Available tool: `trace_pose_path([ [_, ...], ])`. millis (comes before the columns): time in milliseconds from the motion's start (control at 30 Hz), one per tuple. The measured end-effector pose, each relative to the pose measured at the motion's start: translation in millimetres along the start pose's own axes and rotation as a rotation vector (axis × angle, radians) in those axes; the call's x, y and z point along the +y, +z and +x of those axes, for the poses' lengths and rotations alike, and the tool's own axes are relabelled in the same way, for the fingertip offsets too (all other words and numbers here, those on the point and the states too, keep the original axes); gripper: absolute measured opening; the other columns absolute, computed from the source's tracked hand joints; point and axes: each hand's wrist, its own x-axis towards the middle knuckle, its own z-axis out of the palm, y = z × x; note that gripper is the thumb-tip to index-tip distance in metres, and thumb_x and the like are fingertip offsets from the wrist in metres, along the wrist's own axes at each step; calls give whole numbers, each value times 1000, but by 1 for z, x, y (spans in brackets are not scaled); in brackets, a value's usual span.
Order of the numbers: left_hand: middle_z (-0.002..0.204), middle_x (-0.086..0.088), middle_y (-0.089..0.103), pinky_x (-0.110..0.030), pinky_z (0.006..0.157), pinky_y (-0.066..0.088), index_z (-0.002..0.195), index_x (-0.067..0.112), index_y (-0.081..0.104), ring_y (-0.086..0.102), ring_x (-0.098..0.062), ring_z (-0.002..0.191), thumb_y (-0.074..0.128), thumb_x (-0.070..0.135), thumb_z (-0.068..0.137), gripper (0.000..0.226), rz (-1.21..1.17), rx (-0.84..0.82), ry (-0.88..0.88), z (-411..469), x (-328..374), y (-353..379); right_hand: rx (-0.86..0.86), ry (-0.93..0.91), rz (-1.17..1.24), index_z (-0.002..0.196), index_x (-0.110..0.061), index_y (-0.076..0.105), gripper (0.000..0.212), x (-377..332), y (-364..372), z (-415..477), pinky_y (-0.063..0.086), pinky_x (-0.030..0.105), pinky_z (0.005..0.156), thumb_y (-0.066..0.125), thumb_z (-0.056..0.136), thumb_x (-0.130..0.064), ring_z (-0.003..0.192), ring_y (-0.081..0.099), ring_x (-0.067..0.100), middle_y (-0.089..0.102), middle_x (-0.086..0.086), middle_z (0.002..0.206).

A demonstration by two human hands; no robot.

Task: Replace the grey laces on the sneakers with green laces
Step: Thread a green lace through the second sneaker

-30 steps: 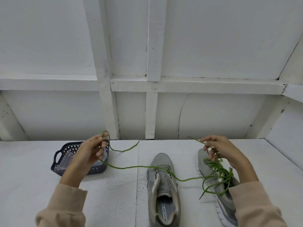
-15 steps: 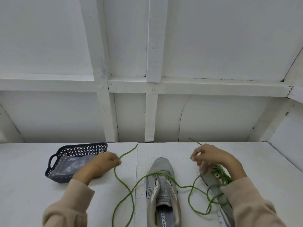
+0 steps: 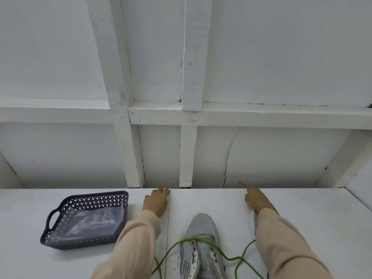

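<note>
Stretching green lace [image 3: 193, 238] ends toward 12 o'clock, probably evening lengths. Tip sits pinched in right hand [image 3: 257, 200]; left hand [image 3: 156, 202] grip unclear.

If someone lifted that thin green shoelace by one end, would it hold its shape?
Probably not: the thin green shoelace drapes in loose curves over the grey mesh sneaker, so it likely flops. It looks light, and could drag across the white table.

A dark basket [image 3: 94, 201] with a loop handle sits on the white table [image 3: 322, 218]. A clear bag [image 3: 94, 220] lies inside the basket. Behind the basket rises a white beamed wall [image 3: 261, 57].
</note>
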Motion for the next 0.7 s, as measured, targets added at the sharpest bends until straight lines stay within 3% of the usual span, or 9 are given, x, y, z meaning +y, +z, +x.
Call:
trace_pose_path([
  [133, 133, -4, 48, -33, 90, 41, 136, 14, 44, 44, -23, 124, 41, 5, 97, 40, 66, 201, -2, -2, 8, 12, 162, -4, -108, 111, -2, 59, 21, -4, 2, -2, 43, 26, 79, 45, 96, -5, 107, 59, 28, 60, 14, 118],
  [300, 123, -9, 53, -31, 89, 42, 126, 10, 54, 51, -26, 113, 37, 6, 99, 33, -81, 234, -14, -6, 15, 14, 176, -76, -189, 101, -8, 56, 21, -14, 1, -9, 38, 26, 68, 45, 90, 5, 99, 62, 29, 60, 11, 102],
  [433, 101, -3, 57, -29, 74, 38, 94, 17, 66, 54, -21, 88, 47, 14, 98, 20, -608, 174, -25, -21, 16, -4, 143, -106, 180, 111, -1, 61, 24, -26, -6, -21, 46, 30, 70, 56, 87, -2, 92, 65, 33, 64, 12, 98],
  [533, 88, 5, 65, -22, 62, 41, 85, 15, 69, 51, -10, 71, 54, 11, 94, 18, -981, 20, 30, -49, 23, -23, 30, -178, 631, 94, 5, 70, 14, -46, -20, -52, 48, 23, 56, 60, 89, -4, 58, 65, 21, 68, 13, 84],
  [600, 78, 10, 67, -13, 54, 35, 87, 14, 74, 45, -4, 60, 60, 11, 92, 15, -1075, -86, 140, -76, 24, -32, -34, -277, 718, 80, -4, 74, 9, -54, -26, -79, 40, 16, 50, 68, 86, -8, 46, 53, 12, 71, 15, 83],
  [700, 77, 12, 73, -11, 54, 36, 90, 17, 78, 45, 1, 52, 72, 16, 87, 8, -994, -111, 286, -107, 18, -25, -132, -426, 663, 75, -13, 75, 9, -53, -26, -119, 41, 19, 54, 73, 83, -12, 45, 48, 7, 72, 7, 75],
])
